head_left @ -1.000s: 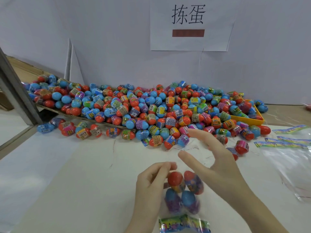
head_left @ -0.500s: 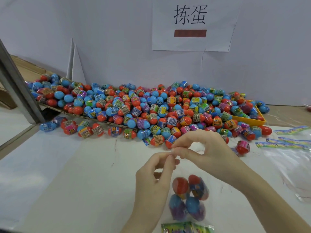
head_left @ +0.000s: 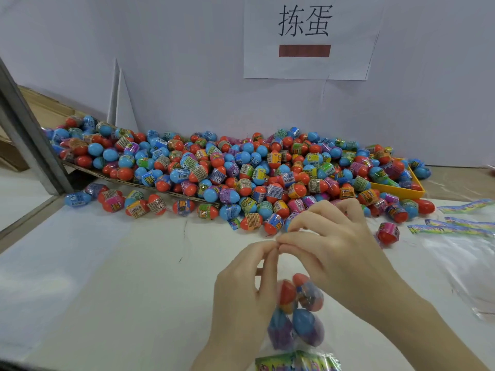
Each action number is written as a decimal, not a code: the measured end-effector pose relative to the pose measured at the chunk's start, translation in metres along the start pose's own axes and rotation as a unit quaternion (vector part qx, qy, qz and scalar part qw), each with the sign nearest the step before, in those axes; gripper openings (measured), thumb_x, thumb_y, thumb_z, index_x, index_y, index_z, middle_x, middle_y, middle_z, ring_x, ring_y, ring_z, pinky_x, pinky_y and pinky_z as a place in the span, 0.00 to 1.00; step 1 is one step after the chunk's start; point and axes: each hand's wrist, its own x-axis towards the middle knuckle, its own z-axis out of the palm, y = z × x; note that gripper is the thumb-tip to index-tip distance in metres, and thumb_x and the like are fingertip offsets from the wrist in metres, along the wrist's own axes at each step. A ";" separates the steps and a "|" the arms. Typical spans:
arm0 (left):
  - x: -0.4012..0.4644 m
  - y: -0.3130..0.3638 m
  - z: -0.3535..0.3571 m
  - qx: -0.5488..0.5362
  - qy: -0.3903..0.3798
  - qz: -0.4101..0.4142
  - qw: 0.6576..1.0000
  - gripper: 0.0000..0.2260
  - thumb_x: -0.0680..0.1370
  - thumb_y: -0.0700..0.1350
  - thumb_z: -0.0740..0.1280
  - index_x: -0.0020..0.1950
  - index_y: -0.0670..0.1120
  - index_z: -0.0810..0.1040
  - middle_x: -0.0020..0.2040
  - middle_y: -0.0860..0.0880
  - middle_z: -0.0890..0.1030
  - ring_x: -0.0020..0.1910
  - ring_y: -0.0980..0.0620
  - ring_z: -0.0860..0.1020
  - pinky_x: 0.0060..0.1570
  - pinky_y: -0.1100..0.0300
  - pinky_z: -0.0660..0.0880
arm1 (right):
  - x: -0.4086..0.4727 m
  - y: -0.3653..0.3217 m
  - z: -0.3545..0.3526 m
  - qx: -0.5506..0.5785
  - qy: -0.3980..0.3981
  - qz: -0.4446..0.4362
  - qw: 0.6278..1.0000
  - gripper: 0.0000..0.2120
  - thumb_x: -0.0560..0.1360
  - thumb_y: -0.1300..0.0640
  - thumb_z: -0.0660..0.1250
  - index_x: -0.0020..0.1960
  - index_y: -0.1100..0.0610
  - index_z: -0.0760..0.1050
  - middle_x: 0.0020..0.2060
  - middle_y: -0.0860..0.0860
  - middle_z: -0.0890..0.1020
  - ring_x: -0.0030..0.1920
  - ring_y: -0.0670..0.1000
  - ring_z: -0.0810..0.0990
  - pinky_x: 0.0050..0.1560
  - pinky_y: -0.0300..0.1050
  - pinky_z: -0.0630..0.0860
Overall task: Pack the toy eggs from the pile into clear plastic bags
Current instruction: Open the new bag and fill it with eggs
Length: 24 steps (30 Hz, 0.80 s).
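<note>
A big pile of toy eggs [head_left: 241, 172], red and blue with printed wrappers, stretches across the back of the white table. In front of me hangs a clear plastic bag [head_left: 300, 314] with several eggs inside and a colourful header card at its bottom. My left hand [head_left: 243, 298] and my right hand [head_left: 332, 250] meet above it, and both pinch the bag's open top edge between fingertips. The bag's film near my fingers is almost invisible.
A yellow tray [head_left: 401, 190] sits under the pile's right end. One loose red egg [head_left: 388, 232] lies to the right of my hands. Empty clear bags with colourful header strips [head_left: 455, 228] lie at the right edge. A grey metal post [head_left: 29, 135] stands at left.
My right hand closed from spread fingers onto the bag's top and met my left hand. Both hands lifted the bag's mouth; the eggs settled lower in the bag.
</note>
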 end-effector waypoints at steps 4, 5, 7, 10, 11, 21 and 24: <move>0.002 -0.008 0.001 0.095 0.025 0.088 0.991 0.12 0.76 0.49 0.61 0.47 0.45 0.82 0.40 0.54 0.82 0.42 0.57 0.76 0.36 0.67 0.75 | 0.003 0.003 -0.003 -0.023 -0.038 -0.039 0.998 0.07 0.67 0.61 0.68 0.35 0.51 0.82 0.34 0.46 0.80 0.34 0.51 0.78 0.41 0.43 0.62; 0.002 -0.009 0.001 0.101 0.027 0.102 0.989 0.14 0.75 0.49 0.60 0.47 0.44 0.82 0.39 0.52 0.83 0.42 0.57 0.75 0.35 0.65 0.76 | 0.003 0.004 -0.004 -0.023 -0.045 -0.044 0.998 0.06 0.66 0.61 0.69 0.35 0.51 0.82 0.34 0.46 0.80 0.34 0.50 0.78 0.41 0.43 0.61; 0.003 -0.008 0.001 0.091 0.031 0.107 0.990 0.14 0.74 0.48 0.59 0.47 0.44 0.82 0.39 0.53 0.82 0.41 0.57 0.75 0.35 0.69 0.75 | 0.002 0.005 -0.004 -0.021 -0.050 -0.049 0.997 0.06 0.68 0.60 0.68 0.35 0.52 0.82 0.34 0.47 0.80 0.34 0.50 0.78 0.41 0.43 0.62; 0.002 -0.007 0.001 0.053 0.036 0.082 0.995 0.13 0.75 0.49 0.61 0.47 0.45 0.82 0.40 0.57 0.80 0.42 0.59 0.75 0.36 0.79 0.69 | 0.000 0.004 -0.003 -0.024 -0.046 -0.050 0.997 0.13 0.73 0.59 0.60 0.36 0.54 0.81 0.34 0.48 0.80 0.34 0.50 0.78 0.41 0.43 0.64; 0.002 -0.007 0.001 0.052 0.037 0.080 0.995 0.13 0.75 0.50 0.60 0.47 0.45 0.82 0.40 0.58 0.80 0.42 0.60 0.75 0.36 0.79 0.69 | -0.001 0.003 -0.002 -0.031 -0.043 -0.054 0.997 0.14 0.73 0.59 0.58 0.36 0.54 0.81 0.34 0.48 0.80 0.33 0.50 0.78 0.40 0.42 0.65; 0.000 -0.007 0.003 0.046 0.037 0.083 0.995 0.12 0.75 0.49 0.62 0.47 0.45 0.82 0.41 0.58 0.80 0.44 0.59 0.76 0.38 0.75 0.73 | -0.012 -0.003 0.008 -0.120 0.030 -0.055 0.991 0.11 0.74 0.60 0.62 0.36 0.57 0.80 0.34 0.50 0.81 0.31 0.51 0.78 0.34 0.46 0.73; 0.000 -0.007 0.004 0.039 0.036 0.077 0.996 0.09 0.75 0.46 0.63 0.47 0.45 0.82 0.41 0.59 0.79 0.44 0.61 0.76 0.40 0.78 0.72 | -0.012 -0.003 0.012 -0.128 0.044 -0.038 0.990 0.13 0.76 0.59 0.61 0.36 0.57 0.79 0.34 0.50 0.81 0.31 0.51 0.78 0.36 0.46 0.70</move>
